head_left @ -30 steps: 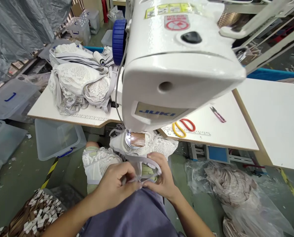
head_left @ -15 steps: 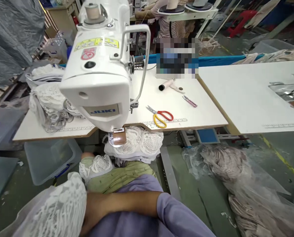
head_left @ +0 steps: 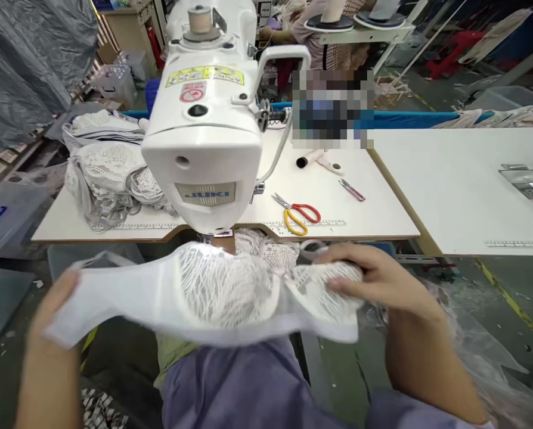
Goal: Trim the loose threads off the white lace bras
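A white lace bra (head_left: 231, 292) held out by a sewing machine (head_left: 204, 143).
The left hand (head_left: 54, 304) holds one end of the bra; the right hand (head_left: 374, 280) pinches the other cup, above the lap. Big blue letters on the front plate (head_left: 206, 193) say "JUKI". The yellow label (head_left: 205, 75) is too small to read.

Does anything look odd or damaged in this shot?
Yes: a blocky pixelated patch hides what lies at the back of the white table, unlike its clear surroundings. The held white bra shows no obvious damage, though it is blurred.
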Motion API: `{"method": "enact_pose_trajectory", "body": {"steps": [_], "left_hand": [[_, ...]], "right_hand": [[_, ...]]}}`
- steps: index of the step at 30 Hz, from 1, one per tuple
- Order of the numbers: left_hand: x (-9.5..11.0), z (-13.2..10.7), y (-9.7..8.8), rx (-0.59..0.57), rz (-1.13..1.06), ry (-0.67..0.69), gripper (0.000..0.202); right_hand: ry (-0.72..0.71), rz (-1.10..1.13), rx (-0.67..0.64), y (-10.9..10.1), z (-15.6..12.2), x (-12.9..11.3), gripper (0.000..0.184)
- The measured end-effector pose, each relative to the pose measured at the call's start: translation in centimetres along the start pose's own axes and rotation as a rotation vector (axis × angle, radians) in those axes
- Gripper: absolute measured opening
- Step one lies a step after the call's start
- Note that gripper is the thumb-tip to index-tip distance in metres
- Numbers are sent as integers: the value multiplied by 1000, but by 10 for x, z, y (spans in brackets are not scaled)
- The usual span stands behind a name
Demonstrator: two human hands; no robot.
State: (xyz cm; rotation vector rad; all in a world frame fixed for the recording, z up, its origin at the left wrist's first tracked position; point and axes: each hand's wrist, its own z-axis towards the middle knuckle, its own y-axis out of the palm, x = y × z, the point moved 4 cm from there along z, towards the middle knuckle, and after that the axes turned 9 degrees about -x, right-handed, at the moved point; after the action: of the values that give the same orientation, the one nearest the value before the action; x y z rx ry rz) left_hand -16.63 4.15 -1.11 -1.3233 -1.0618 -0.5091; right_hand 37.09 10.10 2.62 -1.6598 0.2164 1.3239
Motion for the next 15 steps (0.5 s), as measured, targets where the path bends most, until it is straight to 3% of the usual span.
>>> {"method": "enact_pose_trajectory", "body": {"steps": [2, 4, 6, 8, 11, 15], "left_hand": [[-23, 24, 32, -88, -134, -92, 60], [-44, 45, 75, -172, -216, -164, 68], [-62, 60, 116, -219, -221, -211, 69], [-76, 70, 145, -234, -195, -251, 62], [-88, 81, 159, -196, -119, -273, 45], [-95, 89, 139, -90, 32, -213, 26]], "right_hand": [[92, -277, -31, 6, 17, 24, 27], [198, -482, -76, 29, 38, 60, 23], [273, -580, -83, 58, 54, 97, 17], [305, -602, -44, 84, 59, 126, 20], [308, -607, 57, 113, 51, 146, 33], [237, -577, 249, 141, 34, 140, 40]]}}
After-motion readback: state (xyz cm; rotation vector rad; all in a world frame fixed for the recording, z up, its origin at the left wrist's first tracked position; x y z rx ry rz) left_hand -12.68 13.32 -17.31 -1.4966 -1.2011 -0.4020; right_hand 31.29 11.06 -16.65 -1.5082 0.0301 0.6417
